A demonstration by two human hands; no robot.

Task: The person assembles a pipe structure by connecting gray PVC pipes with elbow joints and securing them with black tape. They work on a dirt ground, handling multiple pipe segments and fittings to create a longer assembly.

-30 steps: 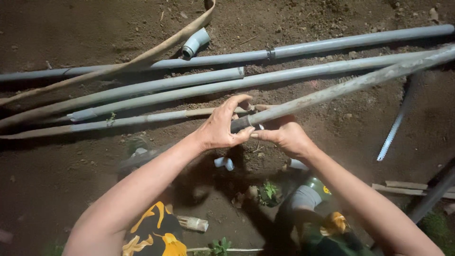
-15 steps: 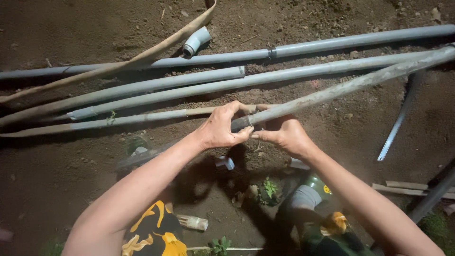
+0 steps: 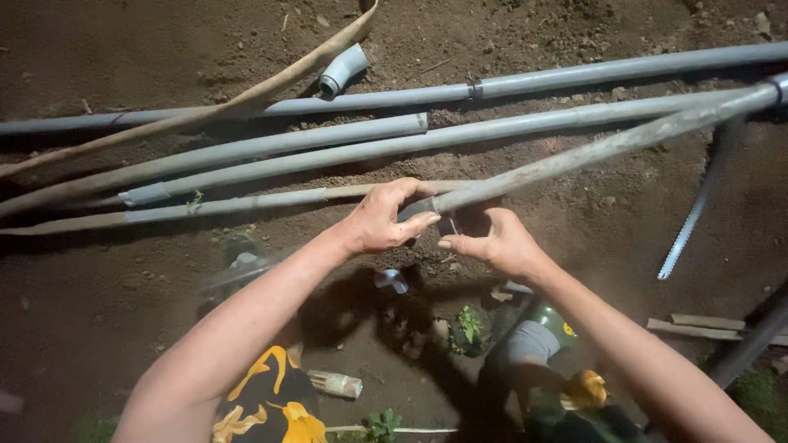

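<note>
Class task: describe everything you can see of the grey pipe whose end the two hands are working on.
The grey pipe is long, round and dusty, plastic by its look. It slants from the upper right edge down to the middle, raised above the soil. The left hand grips its near end; the right hand pinches just below that end.

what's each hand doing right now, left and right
Left hand: closed around the near end of the raised grey pipe.
Right hand: fingers pinched at that same pipe end; whether it holds anything small cannot be told.
</note>
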